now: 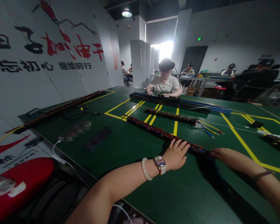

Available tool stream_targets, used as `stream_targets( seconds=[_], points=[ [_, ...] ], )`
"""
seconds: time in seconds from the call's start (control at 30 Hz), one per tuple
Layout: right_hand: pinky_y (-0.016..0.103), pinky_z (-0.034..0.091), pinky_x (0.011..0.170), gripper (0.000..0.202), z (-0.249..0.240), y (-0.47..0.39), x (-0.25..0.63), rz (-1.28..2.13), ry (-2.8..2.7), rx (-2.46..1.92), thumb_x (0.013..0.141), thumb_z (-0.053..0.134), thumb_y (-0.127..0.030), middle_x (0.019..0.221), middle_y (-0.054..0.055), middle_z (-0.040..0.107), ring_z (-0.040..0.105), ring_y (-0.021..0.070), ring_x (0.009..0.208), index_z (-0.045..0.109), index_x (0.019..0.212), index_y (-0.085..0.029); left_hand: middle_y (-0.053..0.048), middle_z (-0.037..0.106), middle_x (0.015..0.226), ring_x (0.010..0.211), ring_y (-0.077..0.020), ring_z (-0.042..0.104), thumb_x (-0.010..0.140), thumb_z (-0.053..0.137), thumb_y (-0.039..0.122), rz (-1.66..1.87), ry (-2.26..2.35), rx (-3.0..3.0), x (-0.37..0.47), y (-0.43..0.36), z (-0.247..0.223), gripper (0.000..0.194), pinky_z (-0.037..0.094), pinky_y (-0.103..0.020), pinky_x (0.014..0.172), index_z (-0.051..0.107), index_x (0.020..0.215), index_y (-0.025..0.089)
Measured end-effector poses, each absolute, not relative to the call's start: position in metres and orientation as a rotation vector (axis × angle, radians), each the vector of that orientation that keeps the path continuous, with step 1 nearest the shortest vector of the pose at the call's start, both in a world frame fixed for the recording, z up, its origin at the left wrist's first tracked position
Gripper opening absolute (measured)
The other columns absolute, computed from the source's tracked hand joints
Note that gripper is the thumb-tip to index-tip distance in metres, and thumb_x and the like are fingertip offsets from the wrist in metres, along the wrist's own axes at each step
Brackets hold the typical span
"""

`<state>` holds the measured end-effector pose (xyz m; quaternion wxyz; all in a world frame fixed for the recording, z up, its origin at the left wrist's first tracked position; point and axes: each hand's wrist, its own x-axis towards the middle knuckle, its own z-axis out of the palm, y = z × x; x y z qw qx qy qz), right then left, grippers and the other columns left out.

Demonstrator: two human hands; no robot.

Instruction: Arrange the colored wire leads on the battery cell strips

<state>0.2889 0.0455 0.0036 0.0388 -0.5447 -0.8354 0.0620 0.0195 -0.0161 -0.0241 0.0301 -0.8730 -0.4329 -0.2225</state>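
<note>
A long wire harness (151, 128) with red, blue and black wires lies slantwise across the green table. My left hand (176, 155) rests palm down on its near part, fingers stretched out over the wires. At the harness's near end, my right hand (225, 155) is closed around the bundle, its fingertips partly hidden. From there a dark blue cable tail (216, 174) hangs towards me, blurred. Just beyond lies a second dark harness (171, 115), with yellow and blue leads (207, 129) ending in ring terminals.
Yellow tape lines (239, 138) mark the green table (140, 193). Long black and blue strips (168, 101) lie before a co-worker (164, 81) opposite. Another bundle (275, 141) is at the right, a long dark strip (67, 109) along the left edge. A white cable (70, 165) hangs over the near edge.
</note>
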Motion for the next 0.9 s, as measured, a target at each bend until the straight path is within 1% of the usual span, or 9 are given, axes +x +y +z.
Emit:
stream_targets(
  seconds=[0.1,0.2,0.3,0.37,0.47,0.6,0.73,0.83,0.9],
  points=[
    [0.030,0.046,0.073,0.035,0.010,0.048,0.289,0.520,-2.712,-1.575,0.083,0.039,-0.044,0.093,0.008,0.067,0.062,0.0221,0.084,0.065,0.092,-0.023,-0.008,0.033,0.139,0.128,-0.0226,0.024,0.085,0.037,0.030,-0.689,-1.343,-2.697,0.020,-0.015,-0.025,0.052,0.012,-0.044,0.107,0.028,0.134,0.017],
    [0.028,0.046,0.074,0.032,0.013,0.047,0.290,0.560,-2.715,-1.542,0.082,0.041,-0.042,0.097,0.008,0.066,0.061,0.0220,0.087,0.064,0.094,-0.023,-0.008,0.034,0.138,0.128,-0.0230,0.024,0.085,0.038,0.030,-0.716,-1.348,-2.696,0.020,-0.015,-0.025,0.051,0.012,-0.044,0.107,0.029,0.133,0.017],
    [0.027,0.045,0.070,0.029,0.011,0.046,0.289,0.560,-2.683,-1.570,0.081,0.043,-0.039,0.093,0.007,0.066,0.062,0.0214,0.081,0.064,0.092,-0.023,-0.010,0.038,0.133,0.127,-0.0233,0.023,0.084,0.039,0.029,-0.779,-1.345,-2.673,0.021,-0.018,-0.019,0.048,0.015,-0.043,0.106,0.033,0.130,0.015],
    [0.027,0.044,0.068,0.027,0.010,0.044,0.283,0.541,-2.663,-1.583,0.082,0.043,-0.036,0.090,0.007,0.066,0.061,0.0208,0.078,0.064,0.090,-0.022,-0.012,0.044,0.126,0.123,-0.0240,0.029,0.084,0.039,0.028,-0.808,-1.321,-2.674,0.022,-0.022,-0.013,0.041,0.022,-0.041,0.102,0.041,0.122,0.014],
    [0.026,0.043,0.066,0.025,0.009,0.040,0.262,0.492,-2.651,-1.572,0.083,0.042,-0.033,0.087,0.007,0.066,0.060,0.0195,0.075,0.062,0.089,-0.020,-0.012,0.054,0.106,0.105,-0.0239,0.045,0.084,0.037,0.028,-0.745,-1.244,-2.771,0.025,-0.027,-0.007,0.027,0.034,-0.039,0.090,0.053,0.101,0.014],
    [0.024,0.041,0.068,0.022,0.006,0.034,0.217,0.363,-2.611,-1.506,0.084,0.044,-0.031,0.089,0.007,0.064,0.059,0.0185,0.081,0.060,0.089,-0.018,-0.011,0.059,0.081,0.079,-0.0205,0.055,0.086,0.035,0.027,-0.640,-1.241,-2.923,0.028,-0.029,-0.008,0.026,0.041,-0.034,0.075,0.056,0.083,0.014],
    [0.024,0.040,0.075,0.023,0.011,0.029,0.177,0.225,-2.619,-1.459,0.087,0.043,-0.029,0.090,0.007,0.063,0.058,0.0180,0.086,0.062,0.093,-0.017,-0.012,0.061,0.078,0.074,-0.0216,0.057,0.085,0.035,0.025,-0.610,-1.471,-2.884,0.026,-0.025,-0.013,0.025,0.042,-0.034,0.070,0.057,0.079,0.013],
    [0.025,0.040,0.078,0.026,0.026,0.020,0.164,0.163,-2.636,-1.378,0.088,0.042,-0.027,0.094,0.009,0.062,0.057,0.0180,0.088,0.061,0.102,-0.016,-0.013,0.062,0.081,0.073,-0.0228,0.059,0.083,0.038,0.025,-0.532,-1.631,-2.821,0.023,-0.022,-0.014,0.021,0.043,-0.034,0.067,0.056,0.082,0.014],
    [0.027,0.039,0.081,0.027,0.040,0.011,0.164,0.066,-2.623,-1.304,0.089,0.042,-0.026,0.099,0.009,0.061,0.056,0.0184,0.091,0.060,0.106,-0.017,-0.013,0.062,0.080,0.070,-0.0226,0.060,0.084,0.037,0.027,-0.560,-1.699,-2.828,0.022,-0.021,-0.015,0.022,0.043,-0.034,0.065,0.055,0.085,0.015]
  ],
)
